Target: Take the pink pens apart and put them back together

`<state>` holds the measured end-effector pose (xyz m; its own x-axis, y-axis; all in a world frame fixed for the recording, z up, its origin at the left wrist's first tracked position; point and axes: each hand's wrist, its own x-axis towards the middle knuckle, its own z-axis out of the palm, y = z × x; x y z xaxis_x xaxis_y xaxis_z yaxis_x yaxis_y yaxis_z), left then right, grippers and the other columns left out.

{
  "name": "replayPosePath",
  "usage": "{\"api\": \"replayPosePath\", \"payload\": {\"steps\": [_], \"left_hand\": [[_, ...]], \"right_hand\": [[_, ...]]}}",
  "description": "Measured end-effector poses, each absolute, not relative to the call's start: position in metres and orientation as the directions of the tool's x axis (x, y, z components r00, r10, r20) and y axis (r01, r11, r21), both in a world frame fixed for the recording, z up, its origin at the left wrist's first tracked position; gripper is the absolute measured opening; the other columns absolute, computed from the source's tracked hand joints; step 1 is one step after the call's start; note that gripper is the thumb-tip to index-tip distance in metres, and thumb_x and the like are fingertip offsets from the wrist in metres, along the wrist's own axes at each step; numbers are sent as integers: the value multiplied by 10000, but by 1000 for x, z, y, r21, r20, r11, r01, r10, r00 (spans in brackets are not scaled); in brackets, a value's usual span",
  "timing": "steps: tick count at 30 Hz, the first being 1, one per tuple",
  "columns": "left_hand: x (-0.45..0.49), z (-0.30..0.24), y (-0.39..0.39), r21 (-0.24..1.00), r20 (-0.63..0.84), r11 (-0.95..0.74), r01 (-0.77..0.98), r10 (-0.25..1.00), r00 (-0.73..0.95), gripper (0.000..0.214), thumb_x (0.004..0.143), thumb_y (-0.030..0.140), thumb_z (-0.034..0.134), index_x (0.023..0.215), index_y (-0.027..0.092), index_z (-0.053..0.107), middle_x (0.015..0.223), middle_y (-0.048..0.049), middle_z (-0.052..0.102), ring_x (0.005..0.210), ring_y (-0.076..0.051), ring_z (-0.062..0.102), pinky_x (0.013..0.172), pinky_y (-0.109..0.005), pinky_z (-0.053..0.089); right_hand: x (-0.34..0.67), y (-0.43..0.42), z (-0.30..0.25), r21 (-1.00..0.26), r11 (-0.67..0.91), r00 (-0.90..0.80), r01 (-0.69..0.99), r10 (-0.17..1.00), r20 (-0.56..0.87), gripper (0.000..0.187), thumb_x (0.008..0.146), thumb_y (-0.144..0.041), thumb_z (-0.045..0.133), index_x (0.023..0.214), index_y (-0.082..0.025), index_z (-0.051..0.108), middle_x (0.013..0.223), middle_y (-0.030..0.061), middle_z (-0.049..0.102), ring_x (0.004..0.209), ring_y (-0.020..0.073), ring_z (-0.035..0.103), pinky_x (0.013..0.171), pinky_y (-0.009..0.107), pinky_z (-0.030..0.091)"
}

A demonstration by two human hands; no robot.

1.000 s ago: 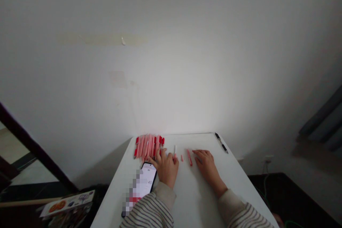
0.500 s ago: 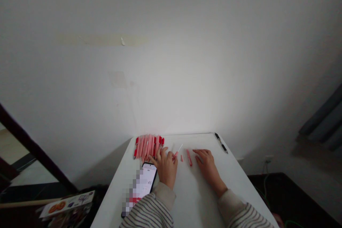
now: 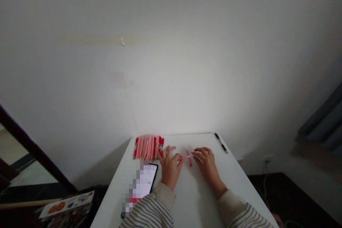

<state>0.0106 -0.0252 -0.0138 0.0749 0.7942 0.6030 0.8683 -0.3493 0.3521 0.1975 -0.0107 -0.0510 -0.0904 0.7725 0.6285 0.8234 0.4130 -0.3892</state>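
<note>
My left hand (image 3: 171, 167) pinches a slim pink pen part (image 3: 183, 158) between thumb and forefinger, its other fingers spread. From that part a thin white refill (image 3: 188, 156) points right, its far end at the fingertips of my right hand (image 3: 205, 162). My right thumb and forefinger appear closed on that end, though the contact is tiny. Beneath the refill, a pink and red pen barrel (image 3: 190, 163) lies on the white table. Beside my left hand is a row of several pink and red pens (image 3: 148, 148).
A phone (image 3: 145, 181) with a lit screen lies by my left forearm. A black pen (image 3: 221, 143) rests at the table's (image 3: 192, 199) far right corner. The wall (image 3: 181, 78) stands directly behind the table. A box with printed pictures (image 3: 66, 205) is low on the left.
My left hand has moved right, and the pink part with its white refill has swung from pointing up to pointing towards my right hand. The right fingers have drawn together slightly.
</note>
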Motion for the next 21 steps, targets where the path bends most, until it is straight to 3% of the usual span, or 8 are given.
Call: {"api": "replayPosePath", "payload": {"steps": [21], "left_hand": [[6,-17,-22,343,598,-245,907,802,-9,106,794,350,608,823,301,699,1199,-28,568,1221,-268,421,1070,-577,209]], "right_hand": [[203,-8,-54,-476,250,103,843,794,599,216,862,-272,515,890,-268,729,933,66,667,955,242,511,834,396,408]]}}
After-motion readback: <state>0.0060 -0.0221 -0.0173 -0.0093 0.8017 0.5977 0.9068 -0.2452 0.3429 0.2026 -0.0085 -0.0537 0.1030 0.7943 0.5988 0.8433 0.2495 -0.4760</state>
